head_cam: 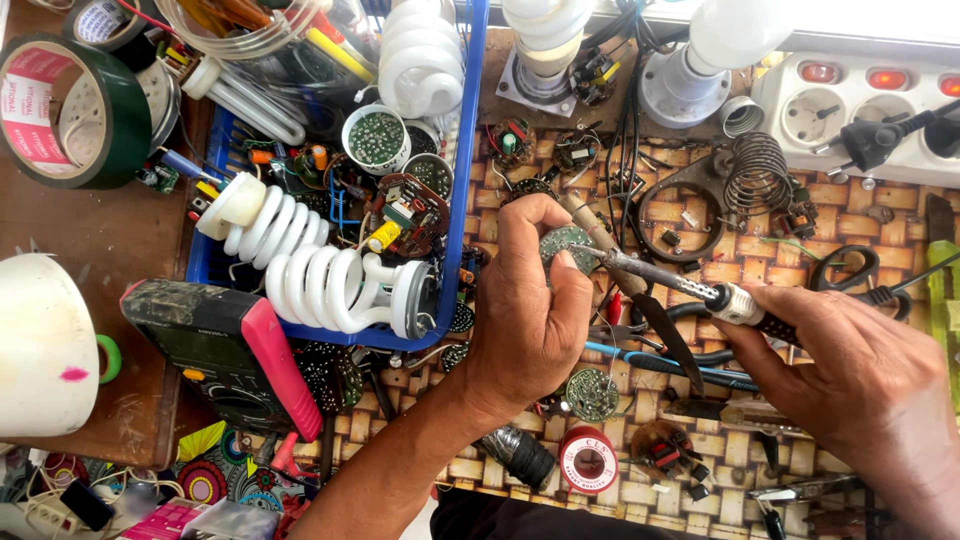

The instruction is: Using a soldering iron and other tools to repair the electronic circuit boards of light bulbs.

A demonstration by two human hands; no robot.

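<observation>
The left hand (530,310) pinches a small round green circuit board (566,243) in closed fingers, while the right hand (860,375) has its fingers wrapped around a black-handled metal soldering iron (690,282) whose tip touches the board.

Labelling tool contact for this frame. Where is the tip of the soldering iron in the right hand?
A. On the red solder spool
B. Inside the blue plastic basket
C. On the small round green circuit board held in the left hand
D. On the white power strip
C: the right hand holds the metal soldering iron with the dark handle, its tip on the small round green circuit board pinched in the left hand.
</observation>
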